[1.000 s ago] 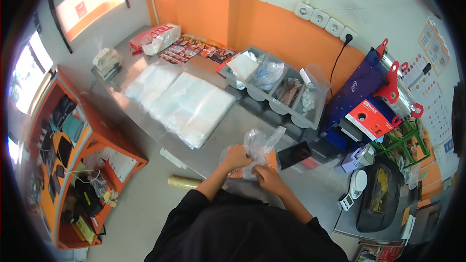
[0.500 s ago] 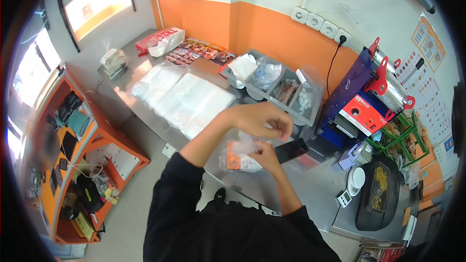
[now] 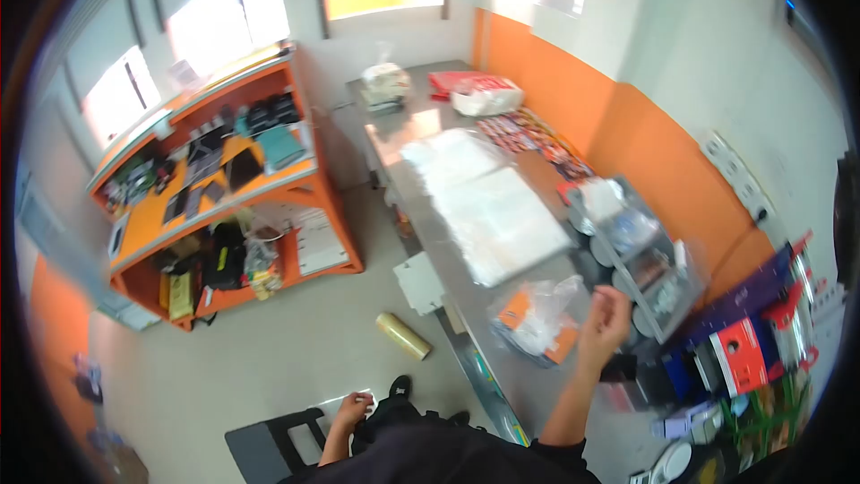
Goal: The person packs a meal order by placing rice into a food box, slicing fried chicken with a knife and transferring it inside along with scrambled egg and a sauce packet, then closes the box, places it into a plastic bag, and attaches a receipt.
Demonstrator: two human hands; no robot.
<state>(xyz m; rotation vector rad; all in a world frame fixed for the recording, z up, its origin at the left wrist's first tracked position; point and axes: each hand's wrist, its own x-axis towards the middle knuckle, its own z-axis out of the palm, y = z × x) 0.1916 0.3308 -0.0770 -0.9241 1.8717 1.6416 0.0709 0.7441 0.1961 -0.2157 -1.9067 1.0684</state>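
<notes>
My right hand (image 3: 607, 315) is raised over the steel table (image 3: 399, 139), fingers loosely curled and apart, with nothing visible in them. Just left of it lies an orange-and-white package (image 3: 560, 348) in a clear plastic bag (image 3: 540, 314); the hand appears apart from it. Down at my side, my left hand (image 3: 355, 408) is off the table, above a black stool-like object (image 3: 262, 450). Its fingers are slightly bent and seem empty. Farther back on the table are stacks of clear plastic bags (image 3: 502, 220).
A grey divided bin (image 3: 667, 309) stands right of the package. An orange shelf (image 3: 339, 215) holds phones and bags at the left. A yellowish roll (image 3: 403, 336) lies on the floor. Blue and red equipment (image 3: 742, 357) is at the right.
The view has swung left, showing more of the shelf and floor. My right hand has let go of the bagged package; my left hand has moved from above the table down to my side.
</notes>
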